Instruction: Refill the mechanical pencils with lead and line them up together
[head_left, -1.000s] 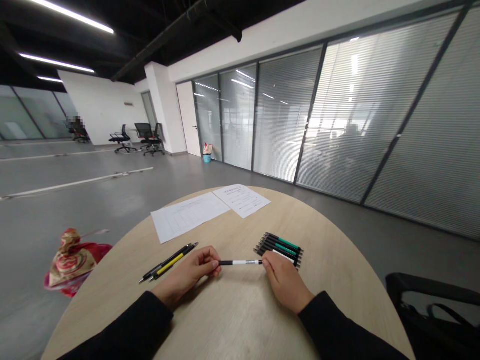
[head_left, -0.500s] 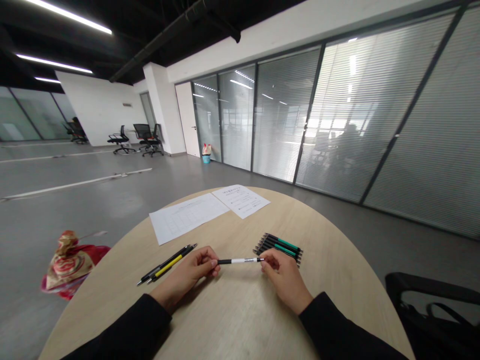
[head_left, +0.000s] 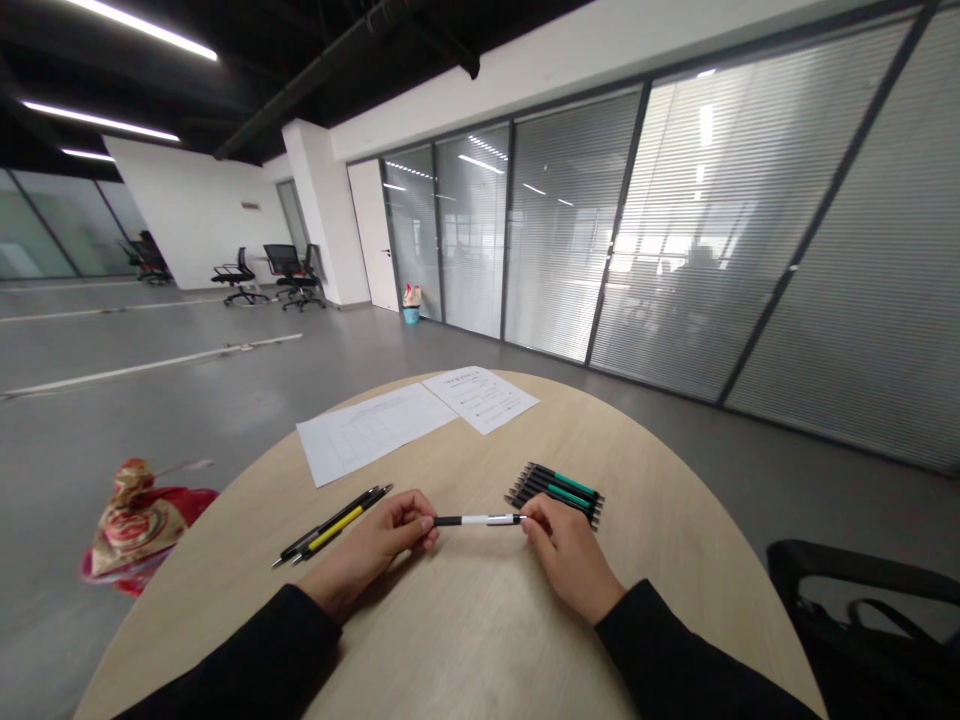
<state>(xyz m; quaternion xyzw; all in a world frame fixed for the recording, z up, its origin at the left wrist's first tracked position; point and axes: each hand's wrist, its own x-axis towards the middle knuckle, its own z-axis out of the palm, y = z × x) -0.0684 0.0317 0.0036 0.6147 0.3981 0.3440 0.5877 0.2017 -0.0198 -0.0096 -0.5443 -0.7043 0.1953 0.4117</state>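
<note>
A white and black pen (head_left: 474, 520) is held level just above the table, stretched between my two hands. My left hand (head_left: 390, 535) pinches its black end between thumb and fingers. At the other end, the fingertips of my right hand (head_left: 566, 550) are closed on the silver and black tip. Beside my left hand lie a few pens, one of them yellow and black (head_left: 337, 528), the others dark. Just beyond my right hand, several black and green pens (head_left: 562, 488) lie side by side in a row, partly covered by that hand.
Two printed sheets, one wide (head_left: 375, 430) and one narrower (head_left: 484, 400), lie at the far edge of the round wooden table (head_left: 480, 640). A black chair (head_left: 862, 580) stands at the right. A red and tan bag (head_left: 139, 525) is on the left, below table height.
The pen has rolled slightly between my fingers, so its silver clip shows more clearly. Both hands keep their grip, and the view has shifted a little.
</note>
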